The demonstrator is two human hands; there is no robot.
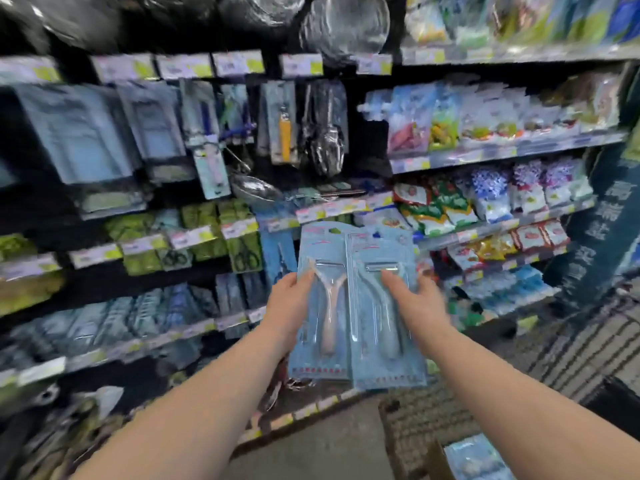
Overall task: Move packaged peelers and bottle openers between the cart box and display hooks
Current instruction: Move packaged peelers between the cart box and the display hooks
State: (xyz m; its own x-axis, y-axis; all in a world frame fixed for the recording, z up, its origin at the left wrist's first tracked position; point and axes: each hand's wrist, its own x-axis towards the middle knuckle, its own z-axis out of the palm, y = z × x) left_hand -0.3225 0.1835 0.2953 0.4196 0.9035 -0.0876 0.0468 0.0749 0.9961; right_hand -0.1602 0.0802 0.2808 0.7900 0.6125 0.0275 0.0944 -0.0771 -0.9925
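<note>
Store shelving fills the background - hooks in the upper left carry hanging carded kitchen tools, and shelves on the right hold bright bags. Price tags run along the shelf edges. The frame is blurred, so no print can be read.

At centre frame, two blue peeler packs are held upright and side by side in front of the shelving.
- Left pack: contains a pale Y-shaped peeler. The left hand grasps it at its left edge, thumb on the front face.
- Right pack: contains a peeler with a pale blue handle. The right hand grasps it at its right edge, one digit laid across the front.

The inner edges of the packs meet; which one lies in front cannot be told.

At the lower right corner, a cardboard box holds more blue packs - well below the hands. Grey floor shows at bottom centre.
</note>
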